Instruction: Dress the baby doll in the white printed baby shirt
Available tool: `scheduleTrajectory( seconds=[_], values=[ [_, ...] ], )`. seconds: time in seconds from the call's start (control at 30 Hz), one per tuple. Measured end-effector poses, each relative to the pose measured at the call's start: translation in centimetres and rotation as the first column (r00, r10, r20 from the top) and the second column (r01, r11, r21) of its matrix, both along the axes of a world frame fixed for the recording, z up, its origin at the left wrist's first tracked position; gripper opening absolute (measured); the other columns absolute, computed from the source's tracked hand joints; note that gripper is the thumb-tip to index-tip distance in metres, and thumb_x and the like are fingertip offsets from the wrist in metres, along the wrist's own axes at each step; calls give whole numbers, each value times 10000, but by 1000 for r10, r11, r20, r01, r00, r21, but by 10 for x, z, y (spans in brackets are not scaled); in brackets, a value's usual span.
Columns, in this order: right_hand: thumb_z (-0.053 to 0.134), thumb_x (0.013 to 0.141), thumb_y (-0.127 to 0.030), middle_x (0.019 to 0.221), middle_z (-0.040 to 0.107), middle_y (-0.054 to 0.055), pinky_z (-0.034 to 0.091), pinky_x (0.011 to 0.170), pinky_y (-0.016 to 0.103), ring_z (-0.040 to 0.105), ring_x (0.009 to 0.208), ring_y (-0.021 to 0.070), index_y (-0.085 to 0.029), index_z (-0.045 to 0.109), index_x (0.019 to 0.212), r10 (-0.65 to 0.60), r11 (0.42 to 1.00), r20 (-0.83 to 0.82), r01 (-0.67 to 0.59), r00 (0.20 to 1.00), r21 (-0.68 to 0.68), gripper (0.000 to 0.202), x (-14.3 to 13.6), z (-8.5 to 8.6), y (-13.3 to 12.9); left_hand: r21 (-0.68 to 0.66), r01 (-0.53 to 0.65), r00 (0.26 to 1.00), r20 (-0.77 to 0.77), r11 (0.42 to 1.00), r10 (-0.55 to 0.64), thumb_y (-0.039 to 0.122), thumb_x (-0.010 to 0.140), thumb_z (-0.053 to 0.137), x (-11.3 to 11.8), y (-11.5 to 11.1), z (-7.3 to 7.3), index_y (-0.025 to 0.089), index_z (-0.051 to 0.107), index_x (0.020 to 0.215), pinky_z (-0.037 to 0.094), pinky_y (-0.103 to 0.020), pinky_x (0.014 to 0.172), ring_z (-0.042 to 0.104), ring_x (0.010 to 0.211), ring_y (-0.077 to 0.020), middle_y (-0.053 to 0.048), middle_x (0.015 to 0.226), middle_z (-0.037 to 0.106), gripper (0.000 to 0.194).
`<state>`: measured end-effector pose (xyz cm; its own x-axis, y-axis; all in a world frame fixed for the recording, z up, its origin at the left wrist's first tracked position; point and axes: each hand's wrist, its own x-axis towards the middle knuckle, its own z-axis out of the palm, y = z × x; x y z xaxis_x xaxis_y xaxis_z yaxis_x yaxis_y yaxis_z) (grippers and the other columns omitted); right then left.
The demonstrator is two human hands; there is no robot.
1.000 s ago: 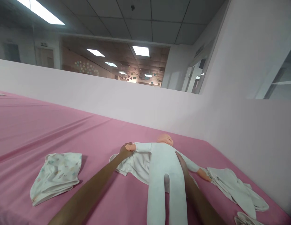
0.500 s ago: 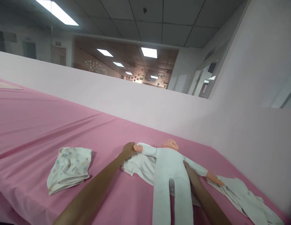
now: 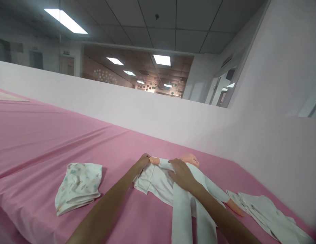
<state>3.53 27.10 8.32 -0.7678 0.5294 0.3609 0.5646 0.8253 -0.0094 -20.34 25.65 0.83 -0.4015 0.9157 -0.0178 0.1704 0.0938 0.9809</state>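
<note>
A: Where are the two hands?

B: Both arms reach forward over the pink sheet [image 3: 45, 135]; the left hand [image 3: 143, 162] lies at the doll's outstretched arm, its fingers closed on the edge of the white garment [image 3: 151, 179] just beside the small doll hand; the right hand [image 3: 182, 173] rests flat on the chest of the doll [image 3: 188, 183], fingers spread and pointing toward the left hand, palm down.

A: And the doll, where is it on the bed?

B: It lies on its back near the far right corner of the bed, close to the pale wall [image 3: 275, 142]; the head points to the wall, the legs point toward the person; it wears a white suit, and the garment is spread under its left side.

A: Can you read any label or writing?

B: No; the printed cloth [image 3: 78, 186], folded to the left of the arms, has only small pale coloured patterns, too blurred to name.

A: What is hard to see?

B: The doll's legs are cut by the bottom edge; its face is mostly behind the right hand; the white cloths [image 3: 264, 211] by the right edge of the bed are crumpled and I cannot tell what pieces they are; whether the left thumb is under the fabric I cannot tell.
</note>
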Motion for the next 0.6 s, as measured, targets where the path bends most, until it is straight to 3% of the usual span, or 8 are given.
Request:
scheduleTrajectory(
  seconds=[0.1,0.23,0.43,0.6],
  values=[
    [518,901,-231,1196,594,110,360,927,356,507,1108,261,-176,538,1212,36,998,156,-42,987,38,316,-33,-5,6,30,11,998,66,999,-13,289,762,593,0,0,5,205,468,1112,489,-226,575,612,715,-136,-61,1011,623,381],
    [493,955,-277,1185,600,129,346,911,367,514,1099,273,-165,531,1247,-27,999,196,18,980,46,316,-52,-13,24,72,18,993,117,997,-26,289,731,676,-8,-5,14,204,497,1183,522,-244,637,644,803,-156,-111,1173,597,493],
    [459,982,-330,1221,576,149,325,937,407,509,1119,298,-184,495,1333,-82,997,196,83,977,5,382,-54,-18,36,155,12,980,197,988,-43,317,751,707,-24,-14,36,175,572,1206,515,-240,635,652,760,-164,-67,903,683,495],
    [584,892,-300,1225,557,195,338,943,422,510,1123,333,-129,494,1334,-114,991,132,123,985,-60,482,-66,-22,31,273,85,960,236,958,-152,293,795,675,0,-23,62,186,587,1229,503,-220,630,619,691,-120,-37,857,671,456]
  ],
)
